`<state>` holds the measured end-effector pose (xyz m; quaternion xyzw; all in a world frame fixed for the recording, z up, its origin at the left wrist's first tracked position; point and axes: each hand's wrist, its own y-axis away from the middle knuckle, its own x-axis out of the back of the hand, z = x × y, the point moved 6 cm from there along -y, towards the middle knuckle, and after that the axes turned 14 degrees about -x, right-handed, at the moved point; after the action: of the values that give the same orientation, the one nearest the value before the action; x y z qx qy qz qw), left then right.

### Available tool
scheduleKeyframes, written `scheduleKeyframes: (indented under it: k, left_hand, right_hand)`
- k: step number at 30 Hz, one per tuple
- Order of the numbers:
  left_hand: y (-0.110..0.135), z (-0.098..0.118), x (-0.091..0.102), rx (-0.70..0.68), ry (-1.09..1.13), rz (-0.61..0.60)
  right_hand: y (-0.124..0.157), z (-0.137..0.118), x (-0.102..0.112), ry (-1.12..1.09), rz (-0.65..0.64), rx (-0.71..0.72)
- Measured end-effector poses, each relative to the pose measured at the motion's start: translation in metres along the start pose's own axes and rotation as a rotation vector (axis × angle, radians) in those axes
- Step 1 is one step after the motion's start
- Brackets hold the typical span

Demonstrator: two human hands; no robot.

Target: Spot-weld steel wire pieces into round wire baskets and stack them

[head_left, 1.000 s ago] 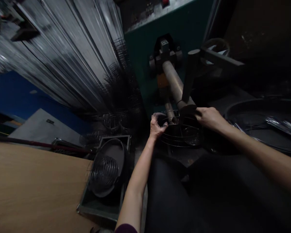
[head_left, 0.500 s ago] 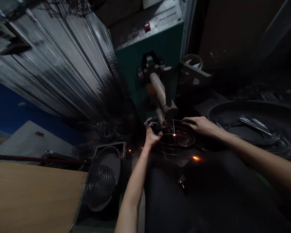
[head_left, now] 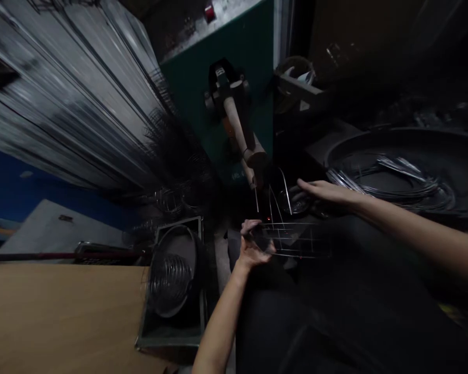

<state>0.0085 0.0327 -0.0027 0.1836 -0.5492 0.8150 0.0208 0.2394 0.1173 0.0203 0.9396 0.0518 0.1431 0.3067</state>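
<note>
My left hand is closed around the left end of a round wire frame. Thin rings joined by short cross wires make up the frame, which is tilted edge-on and smeared by motion. Just beyond it are the arms of a welding machine, apart from the frame, with bent wires near their tips. My right hand is off the frame with its fingers stretched out. Beneath its fingertips lies a small shiny heap of metal pieces; dimness hides whether the fingers touch it.
To the right, a large dark basin holds bundles of bent wire. On the left, a tub with stacked wire rings sits in a metal-framed crate. A wooden board fills the lower left, and a corrugated metal wall stands behind.
My left hand has drawn the wire frame down and away from the welding arms, tilting it. My right hand has let go of the frame. The bright glow and most sparks have faded.
</note>
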Motion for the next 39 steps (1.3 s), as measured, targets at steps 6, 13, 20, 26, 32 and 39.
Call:
scheduleKeyframes:
  k: [6, 13, 20, 26, 32, 39]
  left_hand:
    - [-0.007, -0.010, -0.012, -0.077, -0.052, -0.202]
    - [0.036, 0.005, -0.022, -0.238, -0.238, -0.491]
    - [0.062, 0.044, -0.034, -0.473, -0.239, -0.520]
    - [0.092, 0.081, -0.023, -0.495, -0.200, -0.557]
    - [0.107, 0.112, -0.013, -0.480, -0.218, -0.533]
    - [0.106, 0.094, -0.035, -0.475, -0.192, -0.755]
  right_hand:
    - [-0.027, -0.025, -0.045, -0.386, -0.283, -0.183]
    - [-0.020, -0.018, -0.060, -0.311, -0.406, -0.214]
    - [0.028, 0.008, -0.051, -0.393, -0.523, -0.279]
    - [0.070, 0.028, -0.071, -0.612, -0.670, -0.309]
    - [0.089, 0.063, -0.064, -0.543, -0.434, -0.350]
    - [0.077, 0.063, -0.030, -0.410, 0.013, -0.231]
